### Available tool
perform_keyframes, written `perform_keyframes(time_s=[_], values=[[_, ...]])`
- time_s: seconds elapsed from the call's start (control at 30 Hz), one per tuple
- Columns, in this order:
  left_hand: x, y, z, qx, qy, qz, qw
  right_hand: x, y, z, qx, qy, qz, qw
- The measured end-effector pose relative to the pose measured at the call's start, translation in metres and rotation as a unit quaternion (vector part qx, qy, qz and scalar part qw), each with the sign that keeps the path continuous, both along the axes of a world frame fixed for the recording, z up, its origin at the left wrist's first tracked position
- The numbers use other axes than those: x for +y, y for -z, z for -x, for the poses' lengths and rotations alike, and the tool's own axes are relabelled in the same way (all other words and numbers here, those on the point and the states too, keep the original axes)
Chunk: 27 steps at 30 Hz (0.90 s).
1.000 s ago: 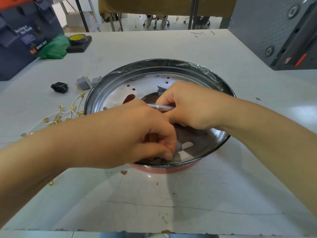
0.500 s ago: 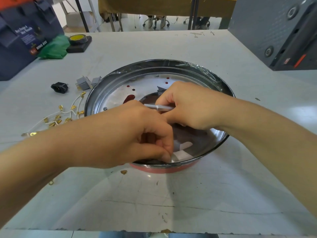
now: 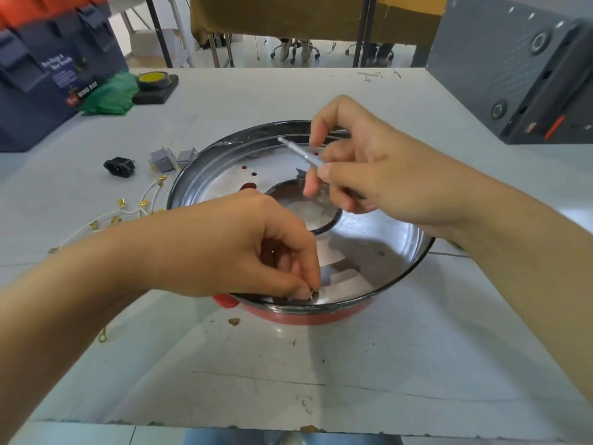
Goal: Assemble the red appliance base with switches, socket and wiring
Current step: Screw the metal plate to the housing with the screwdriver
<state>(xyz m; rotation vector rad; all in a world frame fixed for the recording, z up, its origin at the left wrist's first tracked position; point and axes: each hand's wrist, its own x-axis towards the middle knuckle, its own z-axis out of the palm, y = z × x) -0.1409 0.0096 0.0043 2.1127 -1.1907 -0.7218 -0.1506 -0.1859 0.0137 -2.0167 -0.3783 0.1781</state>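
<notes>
The red appliance base (image 3: pixel 308 316), a round shallow pan with a shiny metal inner surface and a dark central opening, sits on the pale grey bench (image 3: pixel 288 374) in the middle of the view, its red wall facing the person. The left hand (image 3: pixel 244 248) reaches over the near rim, its fingers (image 3: pixel 301 292) curled together and pinching something small at the inside of the near wall; what they pinch is too hidden to tell. The right hand (image 3: pixel 369 175) hovers above the far half of the base, its fingers clamped on a thin silver metal rod-shaped tool (image 3: pixel 300 152) whose tip points up and to the left.

Left of the base on the bench lie two small grey switches (image 3: pixel 163 160) just beside the rim, a black power socket (image 3: pixel 119 167) a little further out, and a bundle of white wires with brass terminals (image 3: pixel 128 213). Further back on the left stand a dark blue box (image 3: pixel 41 75), a crumpled green bag (image 3: pixel 109 94) and a yellow-centred roll of tape (image 3: pixel 153 79). A large dark grey case (image 3: pixel 513 69) stands at the far right.
</notes>
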Motion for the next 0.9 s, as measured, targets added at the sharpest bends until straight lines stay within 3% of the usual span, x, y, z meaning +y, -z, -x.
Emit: perform_keyframes(time_s=[0.17, 0.3, 0.4, 0.63, 0.9], values=[[0.0, 0.004, 0.002, -0.012, -0.011, 0.016, 1.0, -0.018, -0.001, 0.002, -0.013, -0.047, -0.128, 0.991], [0.0, 0.004, 0.002, -0.029, -0.008, 0.023, 0.999, -0.033, -0.002, 0.001, 0.056, -0.138, -0.242, 0.959], [0.0, 0.004, 0.002, -0.039, -0.004, 0.023, 0.999, -0.037, -0.003, 0.003, 0.105, -0.217, -0.277, 0.93], [0.001, 0.005, 0.004, -0.029, -0.02, 0.037, 0.999, -0.03, 0.0, 0.011, 0.053, -0.178, -0.205, 0.961], [0.0, 0.004, 0.003, -0.018, -0.019, 0.045, 0.999, -0.013, 0.001, 0.02, 0.036, -0.18, -0.041, 0.982]])
